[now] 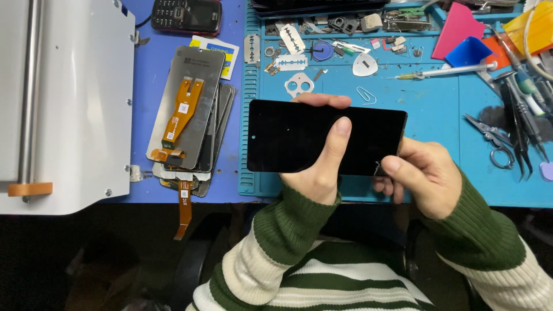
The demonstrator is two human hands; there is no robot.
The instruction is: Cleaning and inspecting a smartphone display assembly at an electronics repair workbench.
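A person in a green and cream striped sweater sits at a blue worktop and holds a black phone screen panel (305,138) lengthwise above its near edge. The left hand (319,167) grips the panel from below, with its thumb laid flat across the dark glass and its fingertips curling over the far long edge. The right hand (423,175) is at the panel's right-hand short end, with thumb and forefinger pinched together on a small thin thing at the near right corner; what it is cannot be made out.

The panel hangs over a teal work mat (438,109) that covers the right part of the worktop. On the mat's far edge lie razor blades (291,49), a paper clip (364,95), a white pick (364,65) and small metal parts. A syringe-like tool (443,71) lies toward the far right, near pink and blue plastic cards (464,34). Scissors (496,141) and dark tweezers (521,135) rest near the right edge.

Left of the mat, a stack of spare screen panels (187,115) lies face down, showing orange ribbon cables. A dark keypad phone (187,15) sits at the far edge. A white metal machine (63,98) fills the left end of the worktop.
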